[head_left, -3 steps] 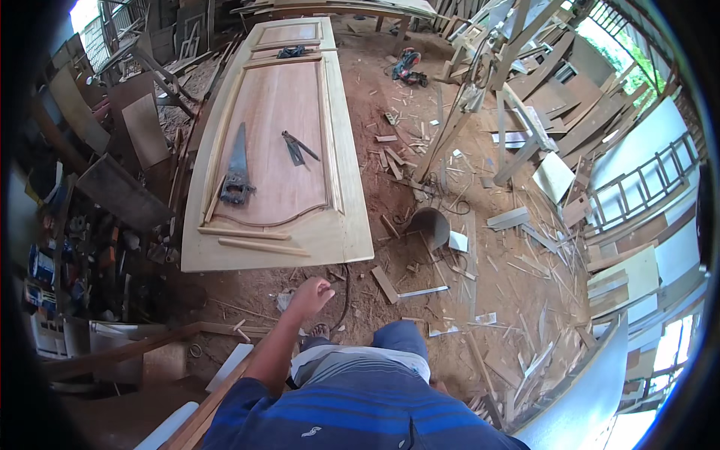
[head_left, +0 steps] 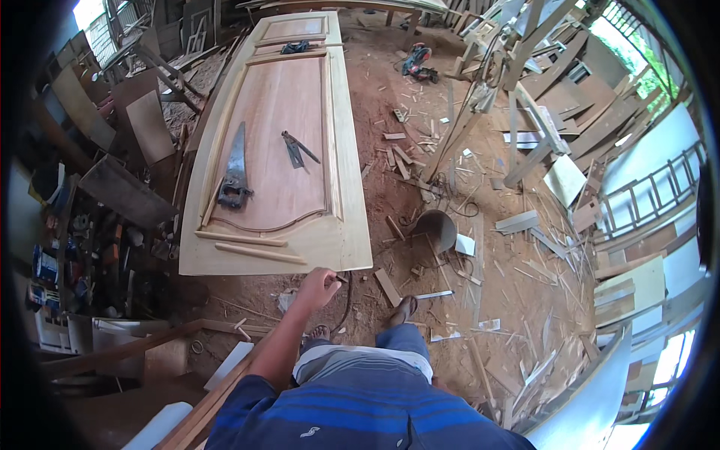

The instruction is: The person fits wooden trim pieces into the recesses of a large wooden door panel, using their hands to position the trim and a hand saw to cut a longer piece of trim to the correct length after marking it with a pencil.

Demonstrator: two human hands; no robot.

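Note:
My left hand [head_left: 322,285] is closed on a small dark item I cannot make out, just below the near edge of a pale wooden panelled door [head_left: 346,247]. On the door lie a handsaw [head_left: 238,169], a dark folding tool [head_left: 294,150] with narrow arms, two loose moulding strips [head_left: 247,251] near the bottom, and a dark tool [head_left: 295,47] farther up. My right hand [head_left: 438,381] is almost wholly hidden beside my body; only a bit of skin shows and its fingers are out of sight.
Offcuts [head_left: 390,289] litter the dirt floor. A red power tool [head_left: 416,64] and a curved dark piece [head_left: 439,225] lie right of the door. Timber posts [head_left: 525,169], leaning boards and a ladder [head_left: 646,195] are at the right; tools and boards [head_left: 131,195] crowd the left.
My left hand has moved slightly forward and right, nearer the door's edge. My right foot has come into view ahead of me.

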